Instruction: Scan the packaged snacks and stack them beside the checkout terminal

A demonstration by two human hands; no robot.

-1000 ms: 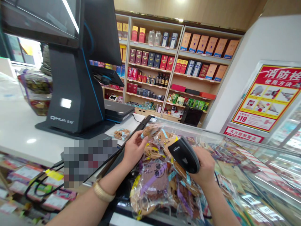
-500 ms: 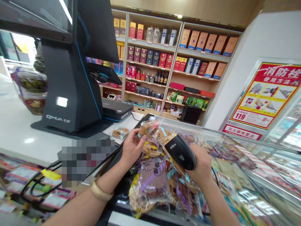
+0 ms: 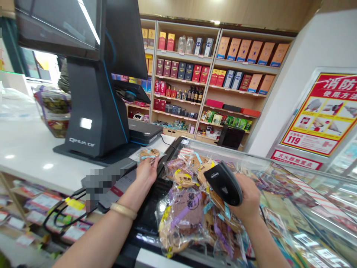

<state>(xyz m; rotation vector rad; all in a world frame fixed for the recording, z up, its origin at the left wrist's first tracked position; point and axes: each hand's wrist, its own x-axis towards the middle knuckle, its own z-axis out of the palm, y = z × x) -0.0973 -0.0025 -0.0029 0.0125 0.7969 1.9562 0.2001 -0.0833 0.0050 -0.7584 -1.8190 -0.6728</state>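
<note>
L grip (image 3: 146, 173) at cookie pkt (image 3: 150, 153); R grip (image 3: 249, 195) w/ scanner (image 3: 224, 184).

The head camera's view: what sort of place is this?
Most likely a shop's checkout: a till stands on the white counter, the right hand holds what looks like a barcode scanner, and shelves of boxed goods stand behind.

Pale letters on the dark screen stand (image 3: 92, 115) at left read QIHUA, followed by characters too small to make out. At right, the red and yellow poster (image 3: 325, 115) shows 消防 large at its top, the line running out of view, then 使用方法 below, and the number 119 near its lower left. The red sign (image 3: 295, 159) beneath begins 灭火器. Lettering on the scanner (image 3: 224, 184) and the purple-banded packet (image 3: 189, 210) is too unclear to read.
</note>
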